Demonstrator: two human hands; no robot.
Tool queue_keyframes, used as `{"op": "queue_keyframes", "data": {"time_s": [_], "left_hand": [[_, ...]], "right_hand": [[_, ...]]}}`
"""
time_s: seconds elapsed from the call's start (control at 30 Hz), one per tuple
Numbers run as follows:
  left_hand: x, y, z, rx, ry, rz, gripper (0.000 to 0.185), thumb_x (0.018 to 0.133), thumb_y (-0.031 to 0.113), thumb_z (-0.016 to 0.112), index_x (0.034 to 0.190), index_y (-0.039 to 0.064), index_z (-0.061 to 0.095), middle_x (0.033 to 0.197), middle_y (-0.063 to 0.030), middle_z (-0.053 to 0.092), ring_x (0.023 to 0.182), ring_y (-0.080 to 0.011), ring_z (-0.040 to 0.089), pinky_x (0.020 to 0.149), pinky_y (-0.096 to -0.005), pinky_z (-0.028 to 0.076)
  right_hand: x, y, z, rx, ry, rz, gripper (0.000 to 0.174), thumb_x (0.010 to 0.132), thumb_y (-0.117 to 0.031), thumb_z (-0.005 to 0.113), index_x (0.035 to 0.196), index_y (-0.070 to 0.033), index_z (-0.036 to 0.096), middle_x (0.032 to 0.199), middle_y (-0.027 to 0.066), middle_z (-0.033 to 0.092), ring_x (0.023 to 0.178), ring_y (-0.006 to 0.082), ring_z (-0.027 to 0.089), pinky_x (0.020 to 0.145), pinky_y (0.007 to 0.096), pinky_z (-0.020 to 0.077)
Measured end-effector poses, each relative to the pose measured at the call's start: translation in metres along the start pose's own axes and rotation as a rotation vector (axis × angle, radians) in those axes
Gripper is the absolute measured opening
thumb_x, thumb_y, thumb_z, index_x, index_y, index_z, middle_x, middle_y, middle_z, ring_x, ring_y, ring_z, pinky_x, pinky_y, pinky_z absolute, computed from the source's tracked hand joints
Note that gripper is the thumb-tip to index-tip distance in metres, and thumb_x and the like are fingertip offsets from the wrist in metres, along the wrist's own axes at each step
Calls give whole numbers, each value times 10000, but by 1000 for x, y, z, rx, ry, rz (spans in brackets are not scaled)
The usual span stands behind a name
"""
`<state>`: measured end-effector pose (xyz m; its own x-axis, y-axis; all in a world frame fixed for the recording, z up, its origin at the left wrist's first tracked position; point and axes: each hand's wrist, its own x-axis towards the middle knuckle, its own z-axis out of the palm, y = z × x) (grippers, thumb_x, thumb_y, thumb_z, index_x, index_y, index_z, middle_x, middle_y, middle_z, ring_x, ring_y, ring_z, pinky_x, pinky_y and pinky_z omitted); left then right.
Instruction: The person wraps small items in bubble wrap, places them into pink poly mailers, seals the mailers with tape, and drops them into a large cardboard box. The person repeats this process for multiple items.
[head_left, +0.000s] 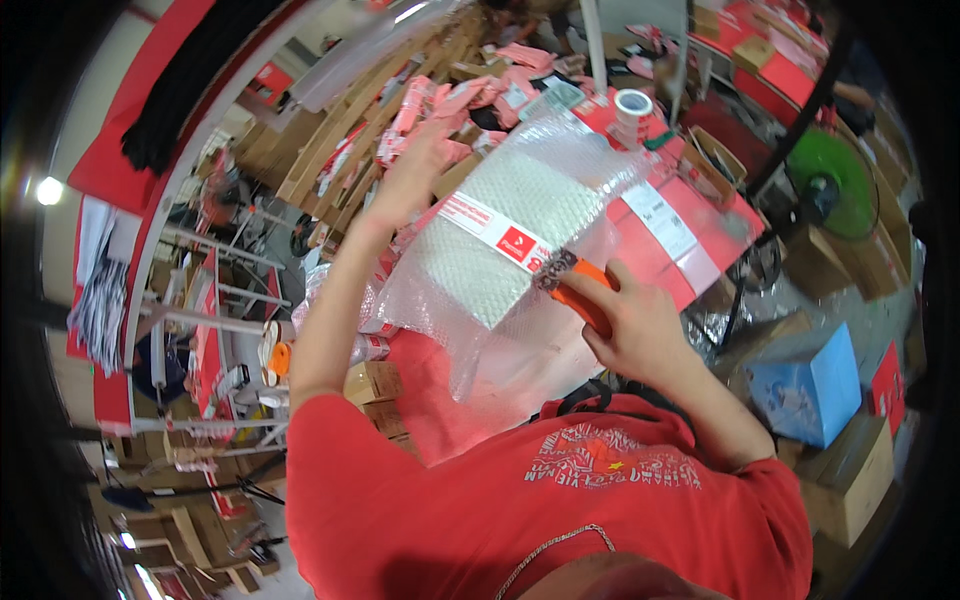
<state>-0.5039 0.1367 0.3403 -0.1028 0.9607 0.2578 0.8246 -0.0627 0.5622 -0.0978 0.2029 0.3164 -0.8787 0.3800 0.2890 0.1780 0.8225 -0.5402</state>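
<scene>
A flat parcel in clear bubble wrap (442, 281) lies at an angle across a red-topped table (427, 382). Across its middle runs a strip of white and red printed packing tape (480, 225). My right hand (641, 319) grips an orange tape dispenser (581, 296), whose toothed end meets the right end of this strip. Loose bubble wrap spreads past the parcel on the near side. My left hand (412, 176), blurred, is by the parcel's far left edge; whether it touches the wrap or holds anything is unclear.
A roll of tape (632, 112) stands at the table's far side, near a paper label (660, 217). Pink packages (450, 105) are heaped beyond. Small cartons (373, 382) sit at the left edge. A green fan (832, 184) and a blue box (806, 386) are on the right.
</scene>
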Motion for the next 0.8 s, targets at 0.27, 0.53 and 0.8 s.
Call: {"op": "queue_keyframes", "data": {"time_s": [0.27, 0.53, 0.8], "left_hand": [[-63, 97, 86, 526, -116, -126, 1043, 929, 572, 760, 1775, 286, 220, 1850, -158, 101, 1696, -443, 45, 1357, -617, 63], [-38, 184, 174, 868, 99, -694, 1089, 823, 450, 906, 1693, 63, 378, 1738, -243, 377, 1604, -497, 329, 1285, -672, 280], [-123, 166, 131, 726, 84, -159, 1148, 641, 297, 973, 1653, 120, 460, 1674, -100, 501, 1494, -391, 519, 1213, -477, 446]], "right_hand": [[-46, -14, -26, -165, -323, 122, 497, 796, -141, 794, 1291, -119, 763, 931, 161, 685, 810, 366, 734, 732, 488, 608], [8, 37, 4, -317, -1036, -95, 344, 785, -334, 802, 999, -70, 852, 982, 199, 809, 967, 399, 784, 838, 476, 630], [85, 95, -153, 510, -195, -276, 614, 808, -68, 710, 1416, 18, 676, 1391, 216, 714, 1231, 316, 719, 1096, 405, 520]]}}
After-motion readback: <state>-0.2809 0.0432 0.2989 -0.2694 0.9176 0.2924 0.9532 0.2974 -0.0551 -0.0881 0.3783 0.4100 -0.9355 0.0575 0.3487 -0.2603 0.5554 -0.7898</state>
